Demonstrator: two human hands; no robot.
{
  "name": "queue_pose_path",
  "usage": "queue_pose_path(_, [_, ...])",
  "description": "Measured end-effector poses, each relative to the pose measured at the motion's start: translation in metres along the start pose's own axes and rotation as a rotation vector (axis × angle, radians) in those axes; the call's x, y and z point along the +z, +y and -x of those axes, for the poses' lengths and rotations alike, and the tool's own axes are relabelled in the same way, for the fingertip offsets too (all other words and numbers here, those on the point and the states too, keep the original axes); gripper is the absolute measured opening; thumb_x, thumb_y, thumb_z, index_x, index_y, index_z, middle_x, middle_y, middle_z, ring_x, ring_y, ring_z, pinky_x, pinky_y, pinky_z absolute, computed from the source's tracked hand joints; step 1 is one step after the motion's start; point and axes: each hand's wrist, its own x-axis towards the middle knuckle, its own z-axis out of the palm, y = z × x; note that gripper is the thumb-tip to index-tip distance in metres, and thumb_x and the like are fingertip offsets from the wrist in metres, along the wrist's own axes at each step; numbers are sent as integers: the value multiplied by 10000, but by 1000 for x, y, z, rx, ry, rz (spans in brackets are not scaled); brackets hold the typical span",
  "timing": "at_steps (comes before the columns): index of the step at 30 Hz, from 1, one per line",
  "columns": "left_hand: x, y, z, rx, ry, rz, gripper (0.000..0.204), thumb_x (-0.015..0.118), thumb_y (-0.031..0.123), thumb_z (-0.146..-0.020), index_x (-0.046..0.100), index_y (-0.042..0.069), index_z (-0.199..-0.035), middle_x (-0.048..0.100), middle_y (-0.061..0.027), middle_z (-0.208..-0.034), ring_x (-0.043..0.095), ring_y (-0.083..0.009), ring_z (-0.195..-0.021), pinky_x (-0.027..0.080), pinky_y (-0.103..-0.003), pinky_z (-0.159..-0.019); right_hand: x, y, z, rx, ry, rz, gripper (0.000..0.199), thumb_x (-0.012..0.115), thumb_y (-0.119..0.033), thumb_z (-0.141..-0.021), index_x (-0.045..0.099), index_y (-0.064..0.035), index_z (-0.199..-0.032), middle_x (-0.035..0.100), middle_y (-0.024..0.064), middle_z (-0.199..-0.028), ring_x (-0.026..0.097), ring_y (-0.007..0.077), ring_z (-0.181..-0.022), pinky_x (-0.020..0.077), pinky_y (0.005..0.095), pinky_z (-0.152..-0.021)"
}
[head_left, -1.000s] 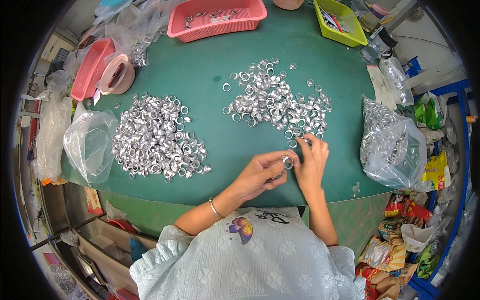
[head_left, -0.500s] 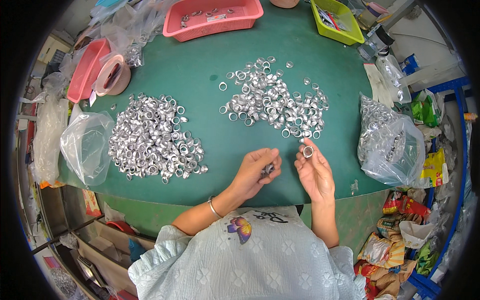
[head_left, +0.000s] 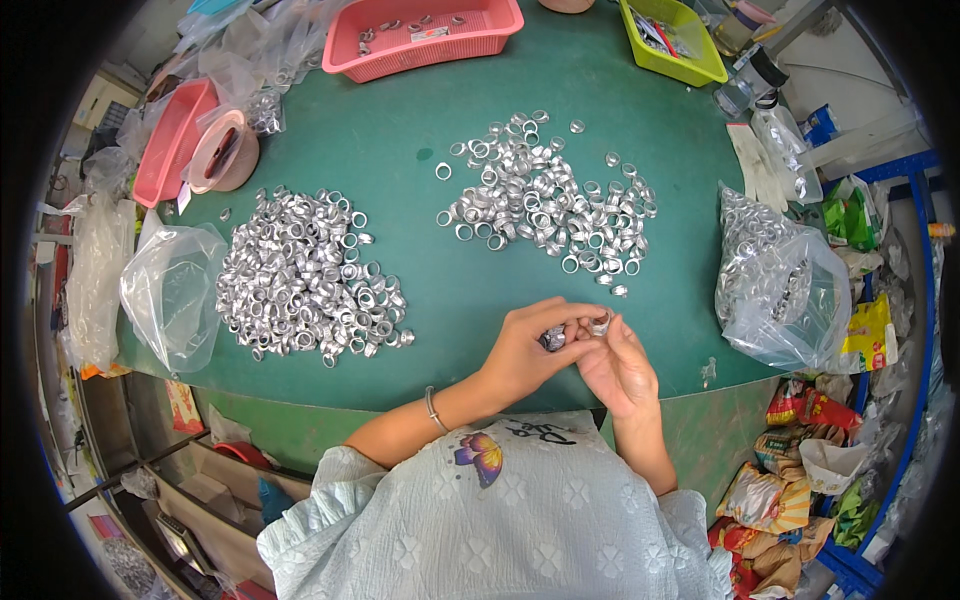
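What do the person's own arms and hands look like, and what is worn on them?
Both forearms are bare. The left hand has a thin silver bracelet at its wrist; the right hand wears nothing visible. Pale blue textured sleeves with a flower pattern end at the elbows.

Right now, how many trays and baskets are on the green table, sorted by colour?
Pink baskets: 2, one at the far edge and one at the left.
Yellow-green tray: 1.
Total: 3.
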Motion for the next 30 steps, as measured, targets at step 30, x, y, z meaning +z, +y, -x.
queue_pose_path(30, [-6, 5, 3, -20, -10, 124, 273, 674, 20, -731, 646, 26, -1003, 494, 7, -660, 433, -51, -581, 326, -200, -483, 15, 4, 13, -758, 106, 723, 291, 657, 135, -691, 552, 31, -941, 557, 189, -1033, 563, 236, -956, 473, 334, -833])
